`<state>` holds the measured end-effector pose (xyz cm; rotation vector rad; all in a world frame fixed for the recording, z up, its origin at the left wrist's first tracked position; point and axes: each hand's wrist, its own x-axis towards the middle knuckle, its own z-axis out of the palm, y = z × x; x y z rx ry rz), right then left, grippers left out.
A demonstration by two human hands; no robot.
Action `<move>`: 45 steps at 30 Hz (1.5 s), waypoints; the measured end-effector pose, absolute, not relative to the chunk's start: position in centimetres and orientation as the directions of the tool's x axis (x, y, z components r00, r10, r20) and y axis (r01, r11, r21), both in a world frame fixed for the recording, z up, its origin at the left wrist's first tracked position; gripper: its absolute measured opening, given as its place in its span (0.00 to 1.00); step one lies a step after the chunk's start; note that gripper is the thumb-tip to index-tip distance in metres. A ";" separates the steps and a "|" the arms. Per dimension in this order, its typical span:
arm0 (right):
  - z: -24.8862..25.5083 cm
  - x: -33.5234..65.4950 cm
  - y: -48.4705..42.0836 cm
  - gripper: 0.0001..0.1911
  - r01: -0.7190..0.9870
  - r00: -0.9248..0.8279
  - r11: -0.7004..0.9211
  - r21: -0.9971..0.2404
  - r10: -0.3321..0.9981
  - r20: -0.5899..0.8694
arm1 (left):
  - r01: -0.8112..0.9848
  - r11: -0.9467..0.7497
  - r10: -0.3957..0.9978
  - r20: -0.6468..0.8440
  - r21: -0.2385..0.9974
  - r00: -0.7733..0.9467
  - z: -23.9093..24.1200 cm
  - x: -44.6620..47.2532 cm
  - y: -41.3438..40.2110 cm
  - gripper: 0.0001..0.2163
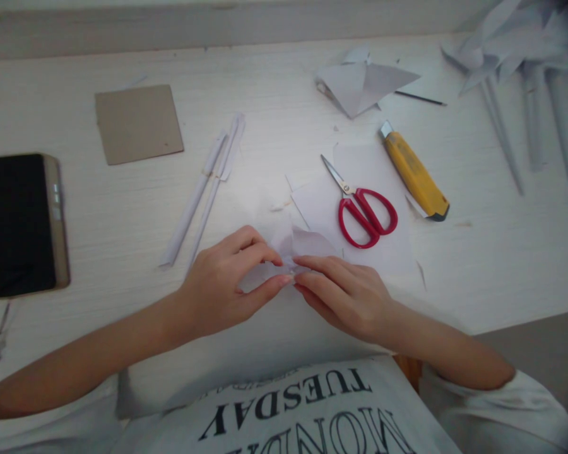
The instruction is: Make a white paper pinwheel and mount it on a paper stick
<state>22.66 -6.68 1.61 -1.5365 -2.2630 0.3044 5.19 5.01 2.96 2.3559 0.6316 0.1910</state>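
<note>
Both hands meet at a white paper pinwheel low over the table's front. My left hand pinches its centre between thumb and fingertips. From the other side, the fingertips of my right hand press on the same spot. The fingers cover the pinwheel's middle, so any small part there is hidden. Just beyond my right hand lie red-handled scissors, blades closed, on white paper sheets. Past my left hand lie two rolled paper sticks, side by side.
A yellow box cutter lies right of the scissors. Behind it are a folded paper piece and a thin dark rod. Several finished paper pinwheels on sticks lie at far right. Leftward are a brown cardboard piece and a phone.
</note>
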 end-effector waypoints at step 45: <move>2.0 20.6 -6.8 0.05 0.890 -0.128 0.202 -0.409 0.971 0.200 | 0.471 -0.720 0.515 -0.063 0.510 0.855 4.1 4.9 4.9 0.07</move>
